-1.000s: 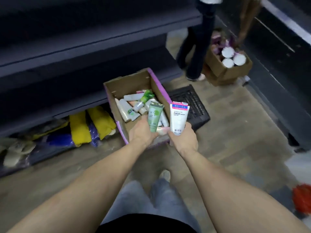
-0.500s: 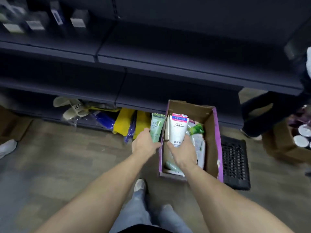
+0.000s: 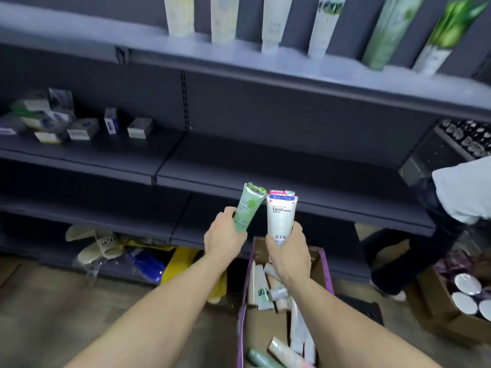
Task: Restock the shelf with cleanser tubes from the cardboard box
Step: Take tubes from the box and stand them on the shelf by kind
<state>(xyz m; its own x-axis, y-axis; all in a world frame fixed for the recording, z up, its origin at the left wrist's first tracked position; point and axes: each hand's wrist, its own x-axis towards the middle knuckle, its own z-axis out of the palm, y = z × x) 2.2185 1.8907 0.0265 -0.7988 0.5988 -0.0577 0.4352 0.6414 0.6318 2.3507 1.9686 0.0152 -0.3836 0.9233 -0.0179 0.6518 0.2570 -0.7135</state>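
Note:
My left hand (image 3: 224, 236) grips a pale green cleanser tube (image 3: 249, 205), tilted to the right. My right hand (image 3: 288, 252) holds a white tube (image 3: 281, 215) with a pink band and the word Facial, upright. Their tops nearly touch, in front of the dark middle shelf (image 3: 265, 168). Below my right forearm lies the cardboard box (image 3: 322, 264) with purple edges, holding several more tubes (image 3: 261, 290). Several tall tubes (image 3: 385, 30) stand on the top shelf (image 3: 239, 57).
Small boxed products (image 3: 79, 128) sit on the left part of the middle shelf. Slippers (image 3: 98, 243) and blue and yellow packages (image 3: 159, 261) lie under the lowest shelf. Another person (image 3: 438, 216) stands at the right beside a box of white-lidded jars (image 3: 467, 296).
Both hands have risen from the box with the tubes to the height of the lower shelves. My view has tilted up, and the top shelf with its tubes has come into sight.

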